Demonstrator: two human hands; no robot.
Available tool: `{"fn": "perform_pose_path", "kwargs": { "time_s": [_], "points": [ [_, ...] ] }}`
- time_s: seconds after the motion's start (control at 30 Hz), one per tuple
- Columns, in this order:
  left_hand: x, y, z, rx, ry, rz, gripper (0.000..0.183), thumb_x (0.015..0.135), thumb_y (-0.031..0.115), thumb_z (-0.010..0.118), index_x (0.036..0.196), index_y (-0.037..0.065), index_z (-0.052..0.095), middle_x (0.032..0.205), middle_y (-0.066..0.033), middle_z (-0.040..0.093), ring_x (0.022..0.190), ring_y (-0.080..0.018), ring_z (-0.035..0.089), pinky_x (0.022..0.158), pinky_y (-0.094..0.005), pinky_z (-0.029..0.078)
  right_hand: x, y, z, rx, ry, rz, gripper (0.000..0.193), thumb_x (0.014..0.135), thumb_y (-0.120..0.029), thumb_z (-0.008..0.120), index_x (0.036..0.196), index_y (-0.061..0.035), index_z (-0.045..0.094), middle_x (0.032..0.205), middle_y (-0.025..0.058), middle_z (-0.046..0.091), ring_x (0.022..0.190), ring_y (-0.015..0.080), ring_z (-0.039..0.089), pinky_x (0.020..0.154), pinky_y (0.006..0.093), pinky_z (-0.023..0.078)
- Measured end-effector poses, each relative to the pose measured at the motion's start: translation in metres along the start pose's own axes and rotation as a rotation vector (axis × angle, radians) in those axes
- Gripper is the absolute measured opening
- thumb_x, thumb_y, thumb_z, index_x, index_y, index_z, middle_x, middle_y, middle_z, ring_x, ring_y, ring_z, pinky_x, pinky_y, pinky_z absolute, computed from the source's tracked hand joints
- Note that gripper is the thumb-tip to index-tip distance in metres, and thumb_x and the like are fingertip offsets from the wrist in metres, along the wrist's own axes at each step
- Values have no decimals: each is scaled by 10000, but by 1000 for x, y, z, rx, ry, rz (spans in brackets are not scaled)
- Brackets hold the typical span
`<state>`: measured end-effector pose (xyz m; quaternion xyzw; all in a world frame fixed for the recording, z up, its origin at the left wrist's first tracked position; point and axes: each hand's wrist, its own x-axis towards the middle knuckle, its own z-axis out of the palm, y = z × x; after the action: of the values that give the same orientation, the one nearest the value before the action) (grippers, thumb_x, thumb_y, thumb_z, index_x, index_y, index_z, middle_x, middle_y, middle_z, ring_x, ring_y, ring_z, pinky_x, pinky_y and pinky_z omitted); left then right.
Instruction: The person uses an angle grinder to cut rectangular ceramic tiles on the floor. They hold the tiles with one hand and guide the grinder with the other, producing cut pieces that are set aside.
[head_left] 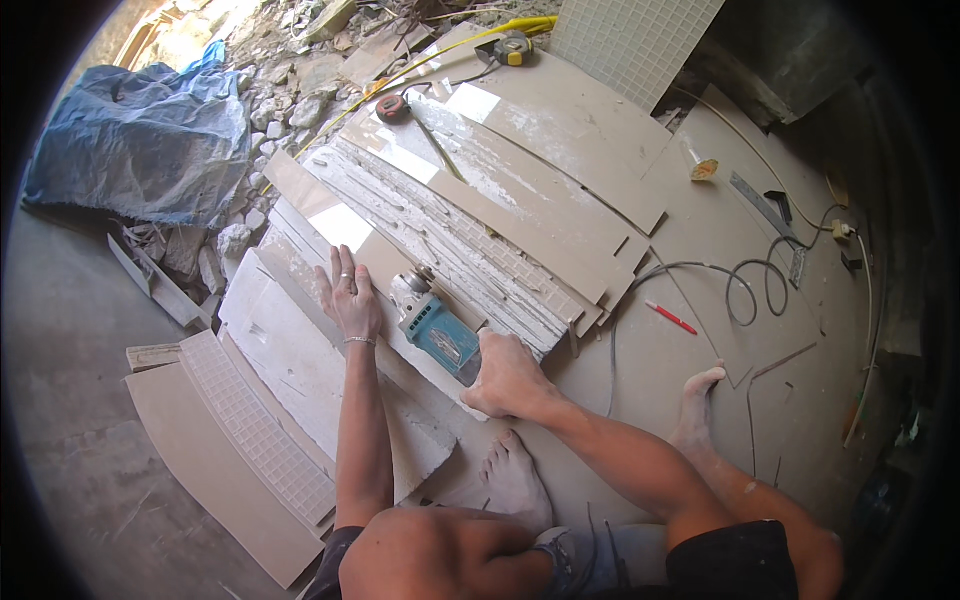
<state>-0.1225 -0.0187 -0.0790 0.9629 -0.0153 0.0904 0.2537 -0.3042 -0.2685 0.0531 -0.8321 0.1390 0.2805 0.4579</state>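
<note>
My right hand [508, 375] is wrapped round the rear body of a teal angle grinder [443, 335]. The grinder's metal head points up and left, over a long beige tile strip [300, 200]. My left hand [352, 298] lies flat on the near side of that strip, left of the grinder head, its fingers stretched out; a ring and a bracelet show on it. Beneath the strip and toward me lies a dusty white slab [275, 325]. I cannot tell whether the grinder's disc touches the tile.
More cut tile strips [540, 250] lie beyond. Tape measures [393, 109] rest on them. To the right are a coiled black cable [740, 290], a red marker [671, 318] and a metal square [762, 205]. Rubble [310, 105] and a blue tarp [140, 140] sit far left. My bare feet flank the work.
</note>
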Motion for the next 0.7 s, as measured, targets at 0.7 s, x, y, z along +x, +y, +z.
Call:
{"fn": "perform_pose_path", "kwargs": {
  "time_s": [0.7],
  "points": [
    [-2, 1, 2, 59, -13, -39, 590, 1146, 455, 490, 1707, 275, 505, 1812, 38, 401, 1714, -357, 205, 1344, -623, 61, 24, -10, 7, -19, 39, -31, 533, 715, -166, 864, 1111, 137, 679, 1066, 385, 751, 1094, 509, 761, 1005, 479, 619]
  ]
}}
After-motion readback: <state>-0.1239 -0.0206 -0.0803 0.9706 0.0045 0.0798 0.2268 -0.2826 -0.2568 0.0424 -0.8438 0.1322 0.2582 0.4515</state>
